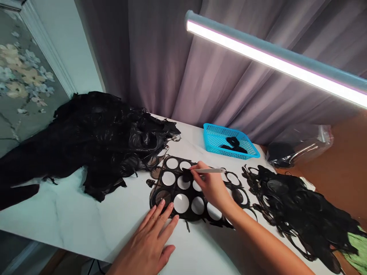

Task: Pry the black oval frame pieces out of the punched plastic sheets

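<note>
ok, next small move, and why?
Perhaps lift the dark material with the pale tool in the right hand: the tool's tip appears to meet it, it partly covers a hole, and the left hand overlaps the black sheet.

Lit tube lamp [275,61] before purple-grey curtain [166,57]; floral panel [25,80] far left.

The left hand [150,238] lies palm-down, fingers [166,216] spread; the right hand [210,183] is pinched, as best I can see, forearm [258,236] aslant.
</note>
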Demonstrator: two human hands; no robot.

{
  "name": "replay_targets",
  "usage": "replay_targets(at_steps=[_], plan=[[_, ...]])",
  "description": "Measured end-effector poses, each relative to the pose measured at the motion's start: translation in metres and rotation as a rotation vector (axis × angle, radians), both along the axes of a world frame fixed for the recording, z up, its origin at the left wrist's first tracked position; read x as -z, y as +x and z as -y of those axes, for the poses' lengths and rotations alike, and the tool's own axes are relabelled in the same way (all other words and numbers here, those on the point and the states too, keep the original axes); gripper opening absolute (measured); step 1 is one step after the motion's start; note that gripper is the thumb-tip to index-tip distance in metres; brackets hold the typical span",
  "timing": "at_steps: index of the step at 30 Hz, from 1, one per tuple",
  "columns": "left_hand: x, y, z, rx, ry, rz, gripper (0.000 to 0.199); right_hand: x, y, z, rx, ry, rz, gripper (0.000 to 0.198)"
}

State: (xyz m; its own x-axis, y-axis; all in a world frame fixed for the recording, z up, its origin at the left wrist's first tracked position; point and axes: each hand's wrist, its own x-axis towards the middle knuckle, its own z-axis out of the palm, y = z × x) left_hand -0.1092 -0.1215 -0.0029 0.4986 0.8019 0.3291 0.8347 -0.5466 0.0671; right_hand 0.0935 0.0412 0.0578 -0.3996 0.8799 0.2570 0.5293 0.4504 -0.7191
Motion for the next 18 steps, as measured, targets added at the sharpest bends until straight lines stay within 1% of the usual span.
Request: replay_targets(at_steps=[4, 6, 8, 11, 13, 15, 18], plan=[[-0.005, -0.009, 0.009, -0.085, 0.072, -0.017, 0.051, 0.014, -0.039, 0.027, -0.229, -0.037, -0.011, 0.012], [-0.006, -0.017, 0.013, -0.126, 0.095, -0.008, 0.051, 0.022, -0.049, 0.037, -0.353, -0.048, 0.015, 0.013], [-0.007, -0.023, 0.015, -0.126, 0.08, -0.013, 0.051, 0.027, -0.052, 0.043, -0.434, -0.064, 0.016, 0.013], [-0.009, -0.029, 0.017, -0.098, 0.029, -0.018, 0.051, 0.026, -0.05, 0.045, -0.475, -0.143, -0.037, 0.011], [-0.01, -0.03, 0.017, -0.078, 0.006, -0.008, 0.051, 0.024, -0.047, 0.044, -0.495, -0.201, -0.068, 0.014], [-0.009, -0.031, 0.016, -0.061, -0.002, 0.001, 0.051, 0.022, -0.047, 0.043, -0.506, -0.224, -0.087, 0.017], [-0.007, -0.032, 0.016, -0.04, -0.003, -0.001, 0.051, 0.023, -0.047, 0.043, -0.515, -0.223, -0.089, 0.019]])
